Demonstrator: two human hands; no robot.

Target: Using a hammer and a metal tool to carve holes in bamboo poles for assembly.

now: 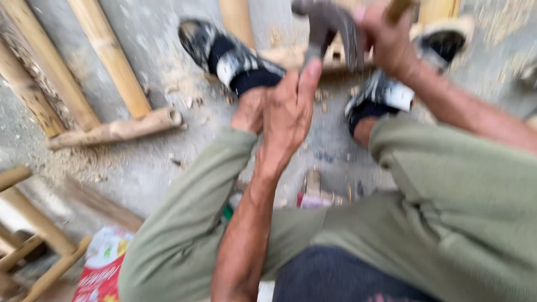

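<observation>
Bamboo poles [109,53] lie on the concrete floor [151,162] at left. My left hand [285,114] is raised, released, fingers extended. My right hand [386,39] is clenched on what appears to be a hammer [330,25], above my shoes.

Grey concrete floor [151,45], rough and dusted with pale sawdust and chips. We list thick yellow bamboo poles [109,53] lying at upper left, a short cut bamboo piece [120,128] beside them, a bamboo-framed stand [33,246], perhaps a stool, at lower left. Daylight, soft.
</observation>
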